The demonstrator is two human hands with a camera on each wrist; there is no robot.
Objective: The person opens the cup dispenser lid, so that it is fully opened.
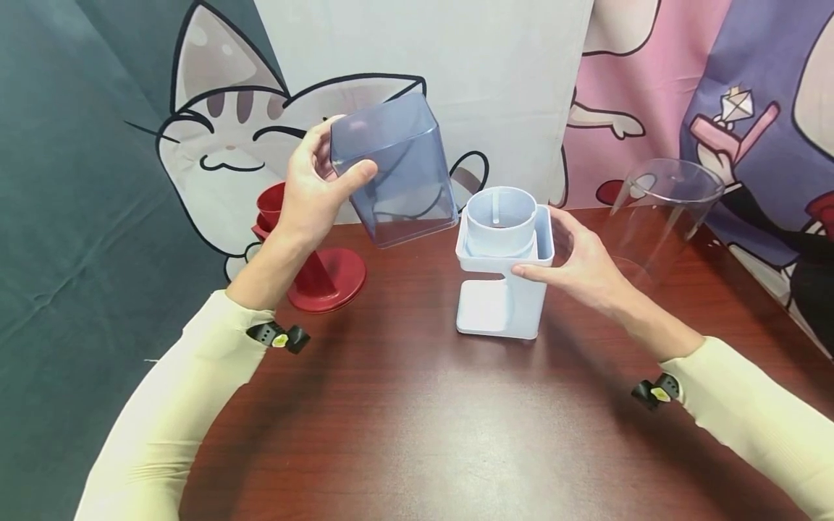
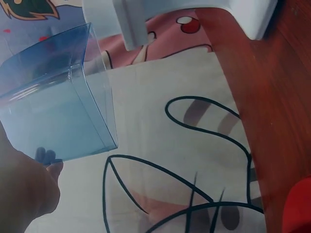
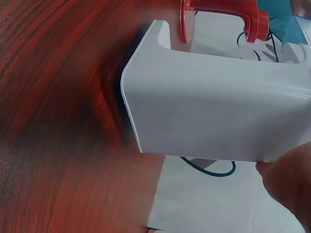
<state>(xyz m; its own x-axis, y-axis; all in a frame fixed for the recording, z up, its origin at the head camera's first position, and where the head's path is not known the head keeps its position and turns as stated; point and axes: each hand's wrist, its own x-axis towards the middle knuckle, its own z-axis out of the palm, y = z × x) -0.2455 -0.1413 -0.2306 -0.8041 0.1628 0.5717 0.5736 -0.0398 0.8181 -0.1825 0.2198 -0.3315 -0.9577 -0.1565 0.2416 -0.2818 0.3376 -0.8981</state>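
Observation:
My left hand (image 1: 319, 181) grips a see-through bluish square plastic container (image 1: 397, 174) by its side, thumb across the near face. It is tilted in the air, up and left of a white plastic dispenser stand (image 1: 528, 304). That stand is upright on the table, with a round collar (image 1: 502, 242) inside its square top and a flat foot at the lower left. My right hand (image 1: 583, 257) holds the stand's top from the right, thumb on the front edge, other fingers partly hidden behind. In the left wrist view the container (image 2: 53, 116) is apart from the stand.
A red plastic stand with a cup-like top (image 1: 326, 278) is on the table at the left, partly behind my left forearm. A clear cylinder (image 1: 664, 217) stands at the back right. A printed cloth backdrop (image 1: 502, 87) rises behind the brown table (image 1: 417, 434).

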